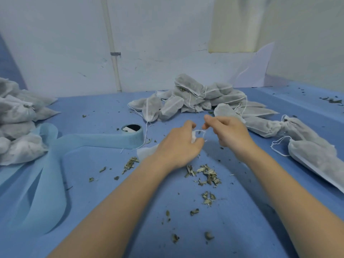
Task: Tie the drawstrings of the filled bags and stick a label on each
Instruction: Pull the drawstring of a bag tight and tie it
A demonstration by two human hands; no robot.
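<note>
Just in front of a heap of filled bags (pixel 195 97), the left hand (pixel 178 146) grips a white bag (pixel 147 152) while the right hand (pixel 229 133) pinches its drawstring (pixel 202 131).

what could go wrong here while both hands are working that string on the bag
The left hand hides most of the bag, so its mouth may not be cinched, and more leaf could join the dried leaf bits on the blue sheet. The right hand pinches a thin drawstring; a hard pull might snap it or slip the knot. The label roll and its trailing strip lie close by and could get snagged.
</note>
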